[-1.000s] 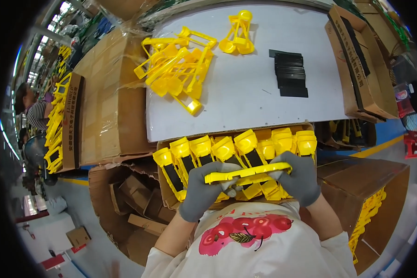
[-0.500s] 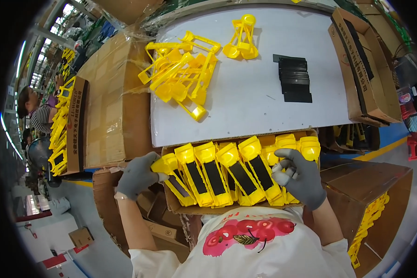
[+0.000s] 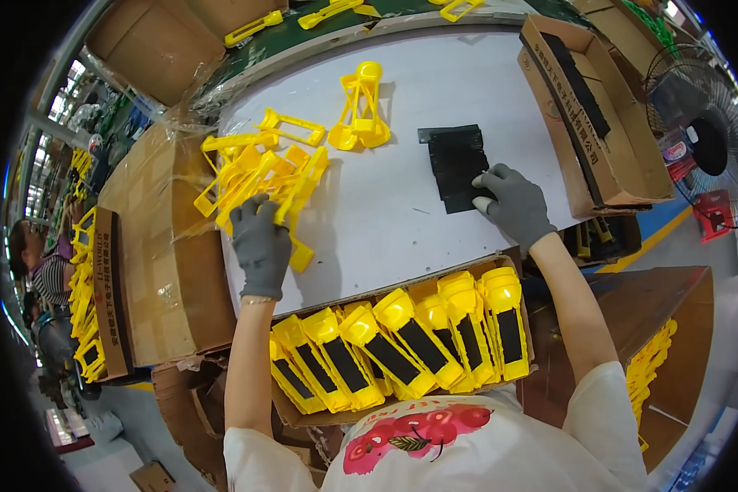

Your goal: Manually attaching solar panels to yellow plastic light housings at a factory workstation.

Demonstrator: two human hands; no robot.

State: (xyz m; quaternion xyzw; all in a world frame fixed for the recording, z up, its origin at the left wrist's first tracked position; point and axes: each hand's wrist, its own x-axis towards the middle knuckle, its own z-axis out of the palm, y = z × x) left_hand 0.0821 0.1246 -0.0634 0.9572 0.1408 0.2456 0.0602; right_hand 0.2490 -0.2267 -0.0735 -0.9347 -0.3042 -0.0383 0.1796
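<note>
Both my hands wear grey gloves. My left hand (image 3: 261,250) reaches to the near edge of a pile of yellow plastic frames (image 3: 250,176), fingers apart against the pieces. On the right side of the white tabletop (image 3: 369,221), my right hand (image 3: 514,203) has its fingertips at the edge of a stack of thin black strips (image 3: 457,168), thumb and forefinger apart. Close to my body, a cardboard box (image 3: 324,418) holds a row of yellow frames with black strips (image 3: 402,348) set in them. A separate yellow frame (image 3: 361,111) stands at the back of the tabletop.
An open carton with black strips (image 3: 586,123) lies at the right edge. A large taped carton (image 3: 152,254) stands left. Another carton with yellow pieces (image 3: 672,328) is low right, near a fan (image 3: 705,148). Someone in a striped top (image 3: 53,275) is at far left.
Both hands have left the box of yellow frames and moved out over the tabletop, left to the yellow pile, right to the black strips. The view has shifted.
</note>
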